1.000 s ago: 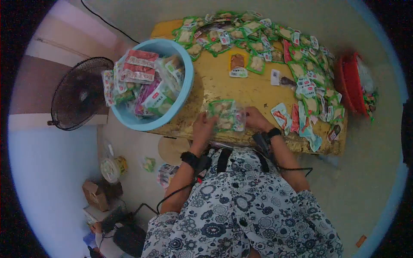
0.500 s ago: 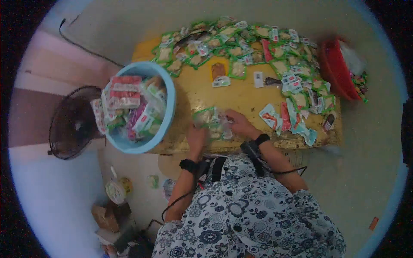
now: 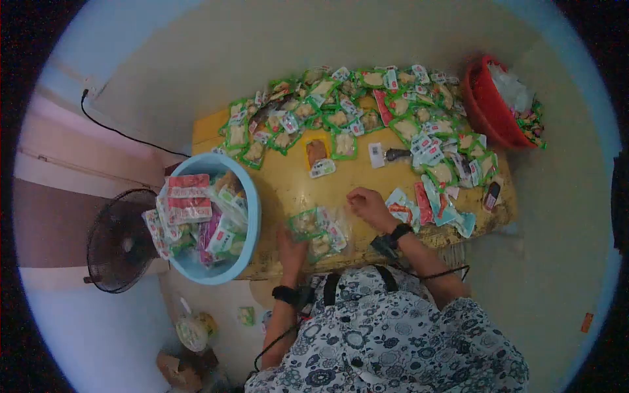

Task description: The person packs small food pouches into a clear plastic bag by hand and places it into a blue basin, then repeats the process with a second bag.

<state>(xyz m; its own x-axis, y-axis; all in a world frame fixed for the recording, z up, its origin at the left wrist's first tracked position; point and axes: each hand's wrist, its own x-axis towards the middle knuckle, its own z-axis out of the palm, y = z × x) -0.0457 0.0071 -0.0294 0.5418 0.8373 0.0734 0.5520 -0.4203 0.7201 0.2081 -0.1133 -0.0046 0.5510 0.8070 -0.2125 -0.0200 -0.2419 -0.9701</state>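
First, locate the clear bag of green-edged packets (image 3: 319, 230): it is just inside the front edge of the desk (image 3: 282, 183), left of that edge's midpoint. The left hand (image 3: 293, 249) holds the bag's left side. The right hand (image 3: 368, 206) is near the bag's loose right end, fingers curled with little gap between them; whether it pinches the film cannot be told.

For steady handling, keep the left grip low and firm so that the contents do not slide. Steer the loose film with the right fingertips, and smooth it flat rather than pulling hard, as thin plastic would probably crease or tear. Work clear of the blue basin (image 3: 254, 216) at the left edge and of the red and pale-blue packets (image 3: 426, 203) toward the front right corner.

Compared with half a second ago, the right hand has shifted from the bag's right end to a position above and beyond it, and the bag slants more. The view has also shifted, placing the desk lower. The loose packets (image 3: 344, 144) along the far and right edges keep their arrangement.
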